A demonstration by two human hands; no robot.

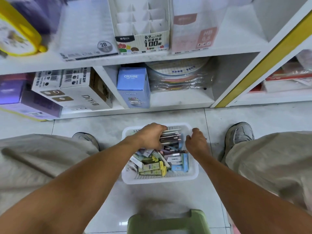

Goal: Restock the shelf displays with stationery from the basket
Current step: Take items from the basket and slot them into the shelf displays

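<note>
White basket (pixel 162 179) on floor, holding stationery packs. Left hand (pixel 149 136) at far end, fingers curled round a bundle of pens (pixel 170 136). Right hand (pixel 196 141) just right of the bundle, fingers loosely curled, holding nothing.

Single head-worn wide-angle view, looking forward and steeply down, close over basket (pixel 158 179) on floor (pixel 168 196), shelf (pixel 168 55) ahead, edges curved by lens

one basket (pixel 158 179), two hands, one stool (pixel 168 222)
</note>
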